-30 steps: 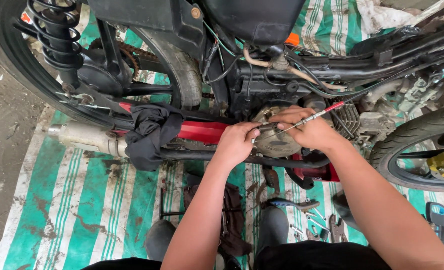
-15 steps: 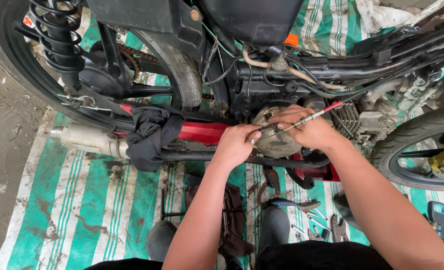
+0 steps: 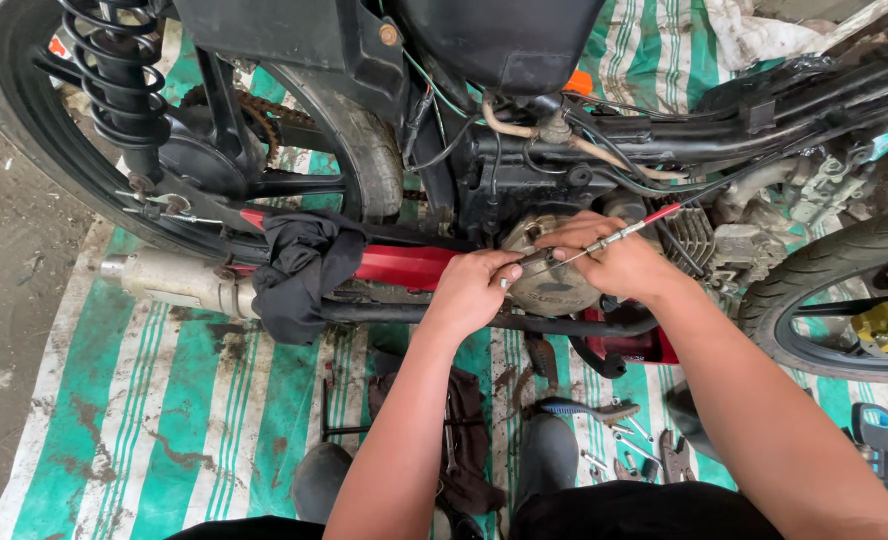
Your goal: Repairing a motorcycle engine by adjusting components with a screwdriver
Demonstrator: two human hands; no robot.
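A motorcycle lies on its side over a green-and-white striped tarp (image 3: 164,440). My right hand (image 3: 614,262) grips a slim metal screwdriver (image 3: 619,235) with a red handle end, its tip against the round grey engine cover (image 3: 554,285). My left hand (image 3: 474,290) pinches the tool's tip end at the cover's left edge. Both hands sit close together over the cover. What the tip touches is hidden by my fingers.
A black cloth (image 3: 304,265) drapes over the red frame bar (image 3: 404,265) beside the silver exhaust (image 3: 174,280). The rear wheel and shock spring (image 3: 114,80) stand at upper left, another tyre (image 3: 834,270) at right. Pliers and loose tools (image 3: 614,430) lie on the tarp by my knees.
Both hands stay on the screwdriver at the engine cover; only a slight shift of my fingers shows.
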